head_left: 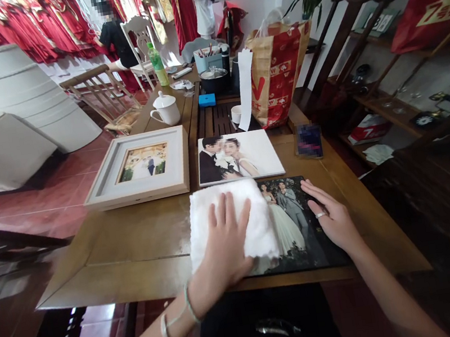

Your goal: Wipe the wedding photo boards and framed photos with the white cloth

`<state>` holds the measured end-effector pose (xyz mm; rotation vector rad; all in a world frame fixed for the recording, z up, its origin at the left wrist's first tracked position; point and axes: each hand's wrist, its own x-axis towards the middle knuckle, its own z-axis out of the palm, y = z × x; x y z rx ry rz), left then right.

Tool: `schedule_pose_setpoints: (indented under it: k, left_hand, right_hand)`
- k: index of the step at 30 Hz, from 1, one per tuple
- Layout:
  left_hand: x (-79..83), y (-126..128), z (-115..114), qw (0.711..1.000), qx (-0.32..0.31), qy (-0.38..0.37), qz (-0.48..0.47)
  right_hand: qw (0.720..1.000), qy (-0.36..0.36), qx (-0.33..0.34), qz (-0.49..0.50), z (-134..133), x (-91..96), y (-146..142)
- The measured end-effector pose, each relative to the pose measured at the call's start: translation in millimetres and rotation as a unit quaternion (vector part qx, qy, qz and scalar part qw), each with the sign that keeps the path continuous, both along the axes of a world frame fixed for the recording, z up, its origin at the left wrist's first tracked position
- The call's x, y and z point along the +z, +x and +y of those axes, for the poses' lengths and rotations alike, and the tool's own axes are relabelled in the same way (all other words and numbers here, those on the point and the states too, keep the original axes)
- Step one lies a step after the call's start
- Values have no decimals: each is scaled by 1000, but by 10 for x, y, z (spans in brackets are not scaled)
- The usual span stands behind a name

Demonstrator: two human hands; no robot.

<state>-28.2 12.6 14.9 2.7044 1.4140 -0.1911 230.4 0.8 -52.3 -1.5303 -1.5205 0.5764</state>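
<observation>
A dark wedding photo panel [291,220] lies flat at the near edge of the wooden table. My left hand [227,236] rests flat with spread fingers on a folded white towel [251,201], which covers the left part of the panel. On the panel's right edge lies my right hand [333,217], fingers stretched out and a ring on one of them. Just beyond is a second photo panel [257,155] with a couple on a white ground. A pale wooden picture frame [105,193] with a small photo inside lies to its left.
Farther back stand a white lidded mug [166,109], a green bottle [157,65], a blue box [207,100], a small cup [236,113] and a paper bag [272,75] with a paper strip. A phone-like dark object [308,141] lies right. Two people are by the red garments [69,22].
</observation>
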Motion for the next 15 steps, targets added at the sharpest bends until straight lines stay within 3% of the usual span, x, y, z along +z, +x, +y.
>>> schedule_pose_setpoints:
  k: [5, 8, 11, 15]
  left_hand:
    - [-83, -104, -678, 998, -54, -1, -24]
    - [-114, -107, -850, 998, -68, -7, -15]
    - [-123, -43, -748, 999, -48, -4, -11]
    - [-94, 158, -290, 1000, -22, 4, -14]
  right_hand:
    - [1000, 7, 3, -1, 2, -14, 10]
    - [1000, 11, 2, -1, 6, -17, 10]
    - [1000, 11, 4, 4, 10, -13, 5]
    - [1000, 10, 4, 0, 18, -16, 9]
